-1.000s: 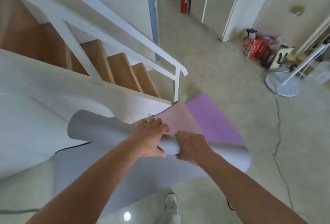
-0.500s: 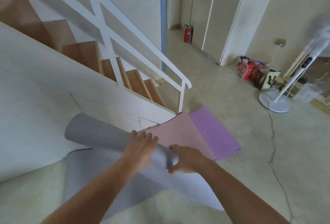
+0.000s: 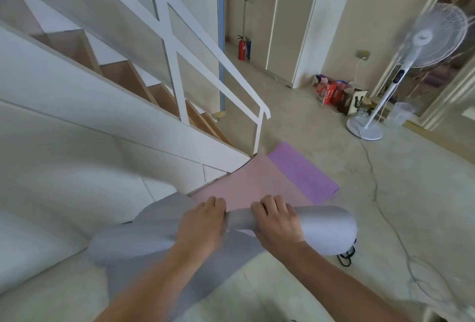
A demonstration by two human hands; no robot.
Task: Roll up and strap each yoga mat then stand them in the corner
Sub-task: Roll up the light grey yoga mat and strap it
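Gripping hands: left hand point(image 3: 200, 224) and right hand point(image 3: 277, 221) both curled over grey mat point(image 3: 327, 229), side by side.
Grey mat: partly rolled, blurred, loose tail hanging, near staircase point(image 3: 144, 116).

Pale bare floor point(image 3: 308, 129) on my feed. Pink mat point(image 3: 257, 183) flat at 6 o'clock, its right edge lapping over the purple mat point(image 3: 300, 170) at 4. Fan base point(image 3: 365, 130) at 3, thin cable point(image 3: 372, 180) trailing from it toward 4. Cartons point(image 3: 334, 93) clustered at 2, clear tub point(image 3: 401, 113) just beyond the fan. Red extinguisher point(image 3: 241, 48) standing at 12. Black cord point(image 3: 345, 257) tangled at 5. Grey mat point(image 3: 154, 283) sheet trails down at 7; I can't tell whether it rests flat.
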